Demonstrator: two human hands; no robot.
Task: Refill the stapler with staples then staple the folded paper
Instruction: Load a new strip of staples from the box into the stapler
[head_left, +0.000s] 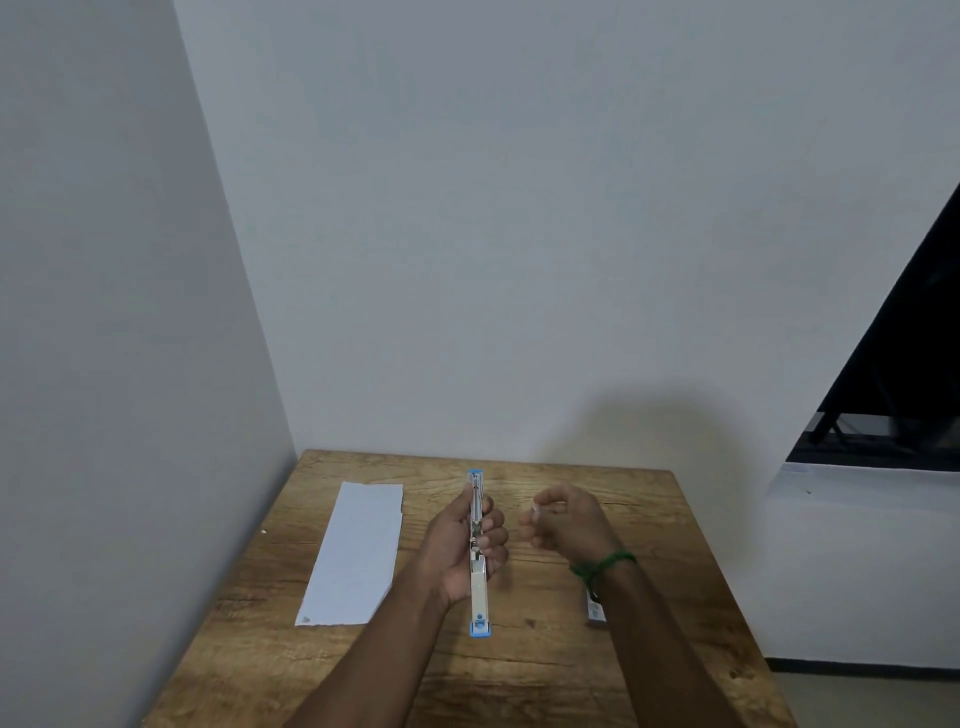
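Observation:
My left hand (464, 545) grips a stapler (478, 592) that is swung fully open into one long strip, blue caps at both ends, held above the middle of the wooden table (524, 675). My right hand (563, 519) hovers just right of it, fingers curled around something small and pale at the fingertips, probably a strip of staples; too blurred to be sure. The folded white paper (356, 553) lies flat on the table's left side. A small staple box (595, 613) lies on the table, partly hidden under my right wrist.
The table stands in a corner, white walls close behind and to the left. A dark window opening (893, 395) is at the far right. A green band (602, 565) is around my right wrist.

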